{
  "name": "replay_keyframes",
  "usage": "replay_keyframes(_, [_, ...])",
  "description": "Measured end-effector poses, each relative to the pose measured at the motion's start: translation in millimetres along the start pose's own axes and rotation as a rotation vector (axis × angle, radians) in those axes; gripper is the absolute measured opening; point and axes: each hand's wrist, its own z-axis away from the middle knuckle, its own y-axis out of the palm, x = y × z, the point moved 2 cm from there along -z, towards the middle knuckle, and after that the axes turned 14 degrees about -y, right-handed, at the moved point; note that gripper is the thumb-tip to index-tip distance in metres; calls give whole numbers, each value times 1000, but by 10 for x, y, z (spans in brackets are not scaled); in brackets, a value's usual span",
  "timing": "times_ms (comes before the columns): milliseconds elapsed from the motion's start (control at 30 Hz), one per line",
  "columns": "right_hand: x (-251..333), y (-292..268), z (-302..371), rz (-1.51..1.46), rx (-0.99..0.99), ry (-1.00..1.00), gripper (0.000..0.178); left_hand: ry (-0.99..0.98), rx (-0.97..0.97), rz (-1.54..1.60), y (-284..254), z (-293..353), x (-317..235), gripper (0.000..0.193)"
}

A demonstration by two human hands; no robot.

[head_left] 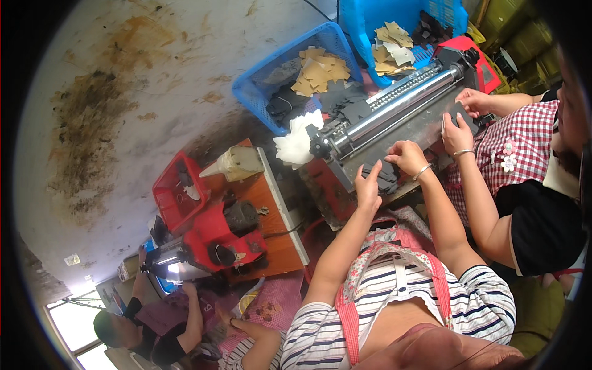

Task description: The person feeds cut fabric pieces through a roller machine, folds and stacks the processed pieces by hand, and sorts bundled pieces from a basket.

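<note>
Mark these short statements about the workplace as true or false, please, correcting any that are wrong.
1. The left hand is at the dark pieces by the machine's near edge. True.
2. A bracelet sits on the wearer's left wrist. False: the bracelet is on the right wrist, just behind the right hand.
3. The left one of the two blue baskets holds tan pieces. True.
4. The co-worker at the right wears a plain green apron. False: the apron is red-and-white checked.
5. In the picture, the red crate lies left of the metal roller. True.
</note>
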Motion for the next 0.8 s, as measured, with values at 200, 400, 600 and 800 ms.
replay_keyframes(200, [49, -74, 40, -71, 7, 55, 20, -50, 163, 28, -20, -76, 139, 31])
replay_keyframes(400, [-16, 10, 278, -354, 292, 239, 36, -169, 207, -26, -398, 258, 108, 36])
replay_keyframes(600, [-79, 1032, 707, -821, 462, 331, 47, 106, 511, -611, -808, 487, 44, 33])
replay_keyframes(800, [165, 1501, 543, -807, 304, 349, 34, -143, 429, -563, -1021, 491, 58, 37])
